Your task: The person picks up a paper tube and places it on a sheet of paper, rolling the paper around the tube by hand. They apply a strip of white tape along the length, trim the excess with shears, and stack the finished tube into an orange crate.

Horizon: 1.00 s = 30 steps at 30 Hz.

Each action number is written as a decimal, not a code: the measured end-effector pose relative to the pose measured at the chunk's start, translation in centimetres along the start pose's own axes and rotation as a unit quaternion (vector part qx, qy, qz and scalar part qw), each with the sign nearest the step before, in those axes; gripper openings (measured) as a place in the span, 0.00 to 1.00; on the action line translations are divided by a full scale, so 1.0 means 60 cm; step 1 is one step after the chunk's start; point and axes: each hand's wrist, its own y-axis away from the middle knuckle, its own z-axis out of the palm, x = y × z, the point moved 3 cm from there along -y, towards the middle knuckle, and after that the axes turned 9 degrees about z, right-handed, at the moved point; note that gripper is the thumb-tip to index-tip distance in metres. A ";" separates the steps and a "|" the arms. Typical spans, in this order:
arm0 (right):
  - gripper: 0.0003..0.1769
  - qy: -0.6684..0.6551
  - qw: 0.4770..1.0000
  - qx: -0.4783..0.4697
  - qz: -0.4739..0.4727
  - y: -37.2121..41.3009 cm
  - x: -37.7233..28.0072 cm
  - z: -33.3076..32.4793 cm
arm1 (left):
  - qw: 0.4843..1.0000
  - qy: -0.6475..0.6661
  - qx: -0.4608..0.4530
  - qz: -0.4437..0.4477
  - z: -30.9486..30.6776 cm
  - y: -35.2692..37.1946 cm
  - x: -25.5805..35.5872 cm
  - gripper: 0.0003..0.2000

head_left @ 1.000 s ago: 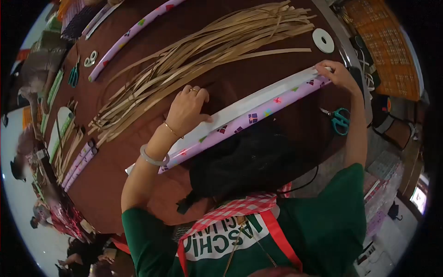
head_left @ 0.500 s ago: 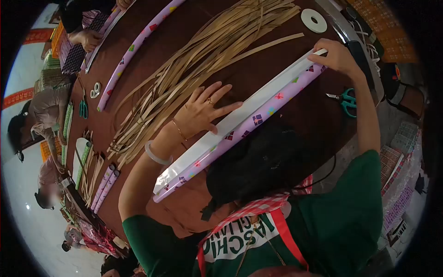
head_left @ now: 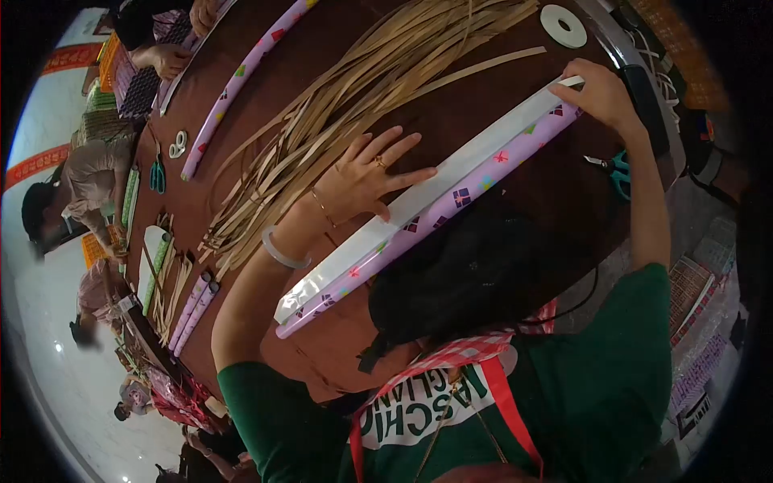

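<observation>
A long roll of lilac patterned wrapping paper (head_left: 451, 211) lies slantwise before me, with a white strip of its reverse side showing along the upper edge. My left hand (head_left: 366, 179) rests with fingers spread, its thumb and a fingertip touching that white strip. At the far right end, my right hand (head_left: 600, 95) pinches the paper's edge, fingers closed around the roll's end. Beside my right forearm lie teal-handled scissors (head_left: 618, 175), partly hidden by the arm. Above the roll spreads a bundle of flat tan strips (head_left: 322, 121).
A white tape roll (head_left: 564, 26) sits near the table's far edge. Another lilac roll (head_left: 233, 88), second scissors (head_left: 158, 173) and small white rings (head_left: 178, 145) lie leftward. A black bag (head_left: 451, 282) is close to my body. Co-workers' hands (head_left: 165, 60) are at upper left.
The whole view has shifted slightly, so things appear further right. Both hands keep nearly the same places on the paper roll.
</observation>
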 end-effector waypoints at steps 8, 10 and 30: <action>0.23 0.025 1.000 -0.007 0.012 0.001 0.002 -0.001 | 0.999 -0.024 -0.028 0.001 -0.002 -0.009 0.003 0.49; 0.23 0.046 0.999 0.022 -0.002 0.003 0.003 0.002 | 0.998 -0.034 -0.043 -0.001 -0.003 -0.011 0.002 0.49; 0.21 0.121 0.991 0.004 0.056 0.018 -0.032 0.006 | 0.999 -0.032 -0.043 0.007 -0.010 -0.018 0.002 0.56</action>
